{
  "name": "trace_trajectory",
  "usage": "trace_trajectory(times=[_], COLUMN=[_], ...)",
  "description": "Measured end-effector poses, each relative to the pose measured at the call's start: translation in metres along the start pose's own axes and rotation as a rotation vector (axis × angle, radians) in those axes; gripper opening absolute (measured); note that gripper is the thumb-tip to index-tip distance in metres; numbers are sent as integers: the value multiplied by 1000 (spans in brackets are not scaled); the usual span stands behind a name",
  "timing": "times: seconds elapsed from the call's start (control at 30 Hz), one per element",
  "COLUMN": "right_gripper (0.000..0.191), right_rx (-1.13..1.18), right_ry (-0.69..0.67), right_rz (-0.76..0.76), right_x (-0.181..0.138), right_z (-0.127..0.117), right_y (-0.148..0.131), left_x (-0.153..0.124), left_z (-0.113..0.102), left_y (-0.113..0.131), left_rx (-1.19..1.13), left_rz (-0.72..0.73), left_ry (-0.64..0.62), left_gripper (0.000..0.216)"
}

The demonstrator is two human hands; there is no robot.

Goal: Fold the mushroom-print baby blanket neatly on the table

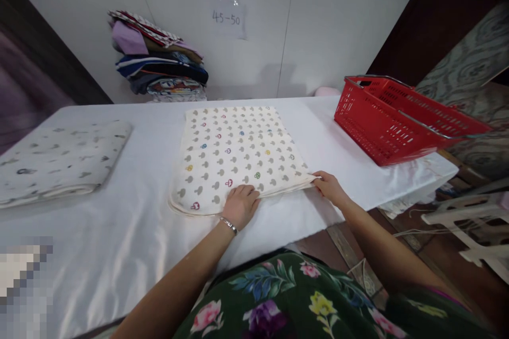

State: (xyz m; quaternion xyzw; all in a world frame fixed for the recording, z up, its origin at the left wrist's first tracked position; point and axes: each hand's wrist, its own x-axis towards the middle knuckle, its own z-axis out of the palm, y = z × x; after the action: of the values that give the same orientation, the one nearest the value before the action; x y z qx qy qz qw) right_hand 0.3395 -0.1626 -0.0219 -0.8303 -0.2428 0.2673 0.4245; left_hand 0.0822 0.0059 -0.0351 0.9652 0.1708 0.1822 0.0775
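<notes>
A folded cream cloth printed with grey and a few coloured mushrooms lies on the white-covered table in front of me. Its layered near edge runs under my hands. My left hand, with a silver bracelet at the wrist, is bent over the middle of that edge, its fingers closed on the cloth; the thumb is not clearly seen. At the near right corner, my right hand pinches the layers between thumb and fingers.
Another folded printed cloth lies at the left. A pile of folded fabrics stands against the back wall. A red basket sits on the table's right end. A white plastic stool is on the floor at the right.
</notes>
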Motion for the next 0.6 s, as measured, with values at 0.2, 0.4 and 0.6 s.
trace_trajectory(times=[0.2, 0.4, 0.6], right_gripper=[25, 24, 18], right_rx=[-318, -681, -802], right_ry=[0, 60, 114], right_rz=[-140, -330, -277], right_x=[-5, -13, -13], right_z=[-3, 0, -1], right_y=[6, 1, 2], left_x=[1, 5, 4], left_z=[2, 2, 0], left_y=[2, 2, 3], left_rx=[-3, 13, 7], left_rz=[62, 54, 66], left_ry=[16, -15, -31], left_gripper=[24, 10, 10])
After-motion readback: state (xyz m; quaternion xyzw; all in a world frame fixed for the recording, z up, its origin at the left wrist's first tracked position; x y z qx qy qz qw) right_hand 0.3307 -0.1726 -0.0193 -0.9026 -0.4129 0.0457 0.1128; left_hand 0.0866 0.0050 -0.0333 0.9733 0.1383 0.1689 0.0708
